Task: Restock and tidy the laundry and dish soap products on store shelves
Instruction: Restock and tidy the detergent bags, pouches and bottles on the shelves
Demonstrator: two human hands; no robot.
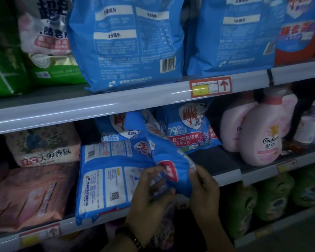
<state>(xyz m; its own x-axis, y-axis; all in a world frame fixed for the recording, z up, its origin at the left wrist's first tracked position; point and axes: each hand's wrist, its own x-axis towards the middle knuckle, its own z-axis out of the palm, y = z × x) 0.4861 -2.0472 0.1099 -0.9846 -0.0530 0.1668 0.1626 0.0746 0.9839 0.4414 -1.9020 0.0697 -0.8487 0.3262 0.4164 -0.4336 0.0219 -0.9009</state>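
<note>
A blue detergent powder bag (164,153) stands edge-on and tilted on the middle shelf (225,177), its lower end between my two hands. My left hand (149,195) grips that lower end from the left, fingers curled under it. My right hand (204,190) pinches the bag's white seam edge from the right. Beside it on the left lies a flat blue bag (105,179), back label facing out, overhanging the shelf's front. Behind stand two more upright blue bags (187,128).
Two large blue bags (127,42) stand on the upper shelf (98,104) with a red-bordered price tag (210,86). Pink Comfort bottles (262,135) stand right of the bags. Pink and floral packs (35,182) lie at left. Green bottles (273,197) fill the lower shelf.
</note>
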